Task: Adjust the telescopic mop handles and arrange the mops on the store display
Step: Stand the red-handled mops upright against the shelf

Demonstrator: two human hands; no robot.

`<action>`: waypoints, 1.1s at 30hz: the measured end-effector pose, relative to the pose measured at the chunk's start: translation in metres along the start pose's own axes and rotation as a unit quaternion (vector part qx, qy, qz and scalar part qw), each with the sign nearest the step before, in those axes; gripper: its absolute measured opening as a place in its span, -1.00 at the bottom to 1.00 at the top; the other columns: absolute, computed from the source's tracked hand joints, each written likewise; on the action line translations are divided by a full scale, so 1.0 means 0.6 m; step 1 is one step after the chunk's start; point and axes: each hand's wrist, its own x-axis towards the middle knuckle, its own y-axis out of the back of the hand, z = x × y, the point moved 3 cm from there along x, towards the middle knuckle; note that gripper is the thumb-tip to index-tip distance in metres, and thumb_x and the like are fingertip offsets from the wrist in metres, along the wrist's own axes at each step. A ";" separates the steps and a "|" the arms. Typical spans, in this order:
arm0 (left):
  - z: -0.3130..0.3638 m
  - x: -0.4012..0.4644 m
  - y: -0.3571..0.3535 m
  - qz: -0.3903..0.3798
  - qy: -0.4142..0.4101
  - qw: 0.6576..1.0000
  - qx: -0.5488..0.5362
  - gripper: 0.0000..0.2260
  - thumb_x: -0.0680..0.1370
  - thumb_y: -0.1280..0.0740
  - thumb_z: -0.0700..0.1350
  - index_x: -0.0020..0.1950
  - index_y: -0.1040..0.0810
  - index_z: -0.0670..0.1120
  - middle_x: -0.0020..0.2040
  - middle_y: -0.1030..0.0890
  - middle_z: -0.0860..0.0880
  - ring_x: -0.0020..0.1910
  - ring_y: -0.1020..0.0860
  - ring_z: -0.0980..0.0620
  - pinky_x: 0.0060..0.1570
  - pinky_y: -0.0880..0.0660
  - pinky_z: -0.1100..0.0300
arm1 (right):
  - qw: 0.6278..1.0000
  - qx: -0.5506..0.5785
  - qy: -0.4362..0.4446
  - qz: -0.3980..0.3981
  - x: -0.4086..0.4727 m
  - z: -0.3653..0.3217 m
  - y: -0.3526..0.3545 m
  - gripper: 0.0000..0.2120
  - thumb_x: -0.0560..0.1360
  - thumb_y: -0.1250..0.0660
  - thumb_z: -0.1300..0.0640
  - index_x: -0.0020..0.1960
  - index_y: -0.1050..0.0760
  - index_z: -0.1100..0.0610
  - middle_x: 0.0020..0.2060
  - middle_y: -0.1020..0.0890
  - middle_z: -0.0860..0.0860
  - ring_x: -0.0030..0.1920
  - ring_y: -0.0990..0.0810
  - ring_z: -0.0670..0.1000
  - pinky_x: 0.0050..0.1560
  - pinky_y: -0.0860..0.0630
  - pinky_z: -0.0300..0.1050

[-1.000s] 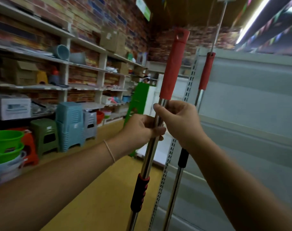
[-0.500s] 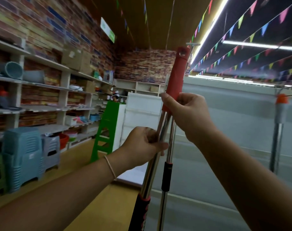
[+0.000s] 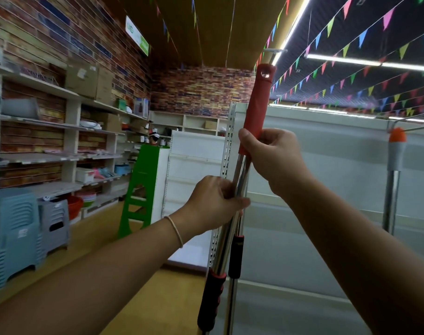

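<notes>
Our right hand grips the mop handle at its red grip's lower end; just below, our left hand wraps its steel tube.

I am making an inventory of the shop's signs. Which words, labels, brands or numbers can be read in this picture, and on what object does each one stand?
No text can be read here.
Green and white wall sign: a logo and some marks, too blurred to read.
Label on cardboard box: too small to read.
Sticker on blue-grey stool stack: blurred.
Red grip of the held mop handle: no print visible.
</notes>
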 end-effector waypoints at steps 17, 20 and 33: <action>-0.056 0.062 -0.047 -0.011 0.034 0.998 -0.047 -0.86 0.51 -0.43 -0.09 -0.08 -0.65 -0.16 -0.23 -0.70 -0.08 -0.38 -0.59 0.15 -0.26 -0.49 0.22 | 1.000 -0.018 -0.019 -0.010 0.058 0.079 0.000 -0.80 0.53 -0.41 -0.01 -0.20 -0.56 0.07 -0.20 -0.69 0.18 -0.33 -0.62 -0.01 -0.37 -0.58 -0.19; -0.069 0.072 -0.055 -0.007 0.039 0.998 -0.053 -0.87 0.51 -0.43 -0.09 -0.11 -0.65 -0.16 -0.25 -0.70 -0.08 -0.39 -0.59 0.14 -0.25 -0.49 0.18 | 0.999 -0.018 -0.026 -0.020 0.069 0.099 -0.003 -0.78 0.53 -0.40 -0.01 -0.19 -0.58 0.12 -0.19 -0.69 0.23 -0.33 -0.61 0.03 -0.35 -0.58 -0.18; -0.110 0.142 -0.094 0.014 0.102 0.991 -0.085 -0.80 0.53 -0.41 -0.06 -0.05 -0.64 -0.21 -0.17 -0.70 -0.14 -0.30 -0.58 0.00 -0.22 -0.45 0.17 | 0.997 -0.058 -0.042 -0.038 0.150 0.167 -0.009 -0.82 0.52 -0.40 -0.04 -0.14 -0.45 0.00 -0.16 -0.65 0.05 -0.17 -0.68 0.04 -0.16 -0.64 -0.09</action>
